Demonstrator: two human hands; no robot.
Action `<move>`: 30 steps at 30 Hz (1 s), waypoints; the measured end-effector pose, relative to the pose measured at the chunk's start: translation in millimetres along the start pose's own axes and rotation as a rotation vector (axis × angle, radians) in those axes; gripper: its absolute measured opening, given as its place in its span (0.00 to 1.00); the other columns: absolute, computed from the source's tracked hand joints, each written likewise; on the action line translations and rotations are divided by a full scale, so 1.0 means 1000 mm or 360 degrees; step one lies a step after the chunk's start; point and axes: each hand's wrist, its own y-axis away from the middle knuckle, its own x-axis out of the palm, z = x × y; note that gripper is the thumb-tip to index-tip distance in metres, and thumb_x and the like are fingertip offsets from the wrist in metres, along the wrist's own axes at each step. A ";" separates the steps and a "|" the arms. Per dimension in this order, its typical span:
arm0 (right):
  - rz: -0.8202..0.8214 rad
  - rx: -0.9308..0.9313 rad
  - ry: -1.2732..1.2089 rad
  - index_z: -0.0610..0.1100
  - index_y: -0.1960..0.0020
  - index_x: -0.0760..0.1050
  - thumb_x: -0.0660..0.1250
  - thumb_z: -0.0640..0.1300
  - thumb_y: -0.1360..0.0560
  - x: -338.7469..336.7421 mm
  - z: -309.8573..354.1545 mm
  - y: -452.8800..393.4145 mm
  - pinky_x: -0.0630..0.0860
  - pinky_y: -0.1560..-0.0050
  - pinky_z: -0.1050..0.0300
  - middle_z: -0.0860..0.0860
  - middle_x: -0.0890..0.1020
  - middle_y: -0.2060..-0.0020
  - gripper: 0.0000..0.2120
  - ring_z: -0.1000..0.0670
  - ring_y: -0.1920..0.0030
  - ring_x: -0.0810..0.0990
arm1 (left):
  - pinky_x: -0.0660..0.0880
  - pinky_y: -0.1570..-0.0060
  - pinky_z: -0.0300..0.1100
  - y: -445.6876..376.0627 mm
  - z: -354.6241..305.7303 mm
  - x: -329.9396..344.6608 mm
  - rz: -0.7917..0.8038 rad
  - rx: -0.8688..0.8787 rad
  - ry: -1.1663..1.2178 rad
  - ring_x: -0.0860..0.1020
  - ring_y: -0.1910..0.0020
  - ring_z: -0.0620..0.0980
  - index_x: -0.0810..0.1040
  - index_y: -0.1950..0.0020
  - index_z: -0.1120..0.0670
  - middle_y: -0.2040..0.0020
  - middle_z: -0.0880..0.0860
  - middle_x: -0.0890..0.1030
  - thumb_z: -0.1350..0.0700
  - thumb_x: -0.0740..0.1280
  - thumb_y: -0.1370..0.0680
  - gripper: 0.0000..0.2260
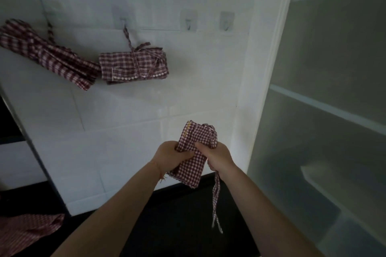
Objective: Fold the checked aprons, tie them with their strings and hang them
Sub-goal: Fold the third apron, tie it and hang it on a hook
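White shelves (325, 108), tiled wall (125, 115)

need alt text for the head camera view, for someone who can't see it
Two bare hands, left hand and right hand, grip a folded checked apron before a white tiled wall, its strings dangling. Two tied aprons hang from wall hooks; two more hooks are bare.
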 end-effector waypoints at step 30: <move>0.0244 -0.0539 0.1203 0.45 0.51 0.83 0.67 0.39 0.25 0.053 0.052 0.042 0.70 0.60 0.70 0.56 0.80 0.59 0.07 0.54 0.54 0.79 | 0.67 0.42 0.38 0.060 0.056 -0.117 0.0187 0.0429 -0.0490 0.75 0.43 0.47 0.75 0.36 0.49 0.43 0.47 0.78 0.56 0.68 0.21 0.14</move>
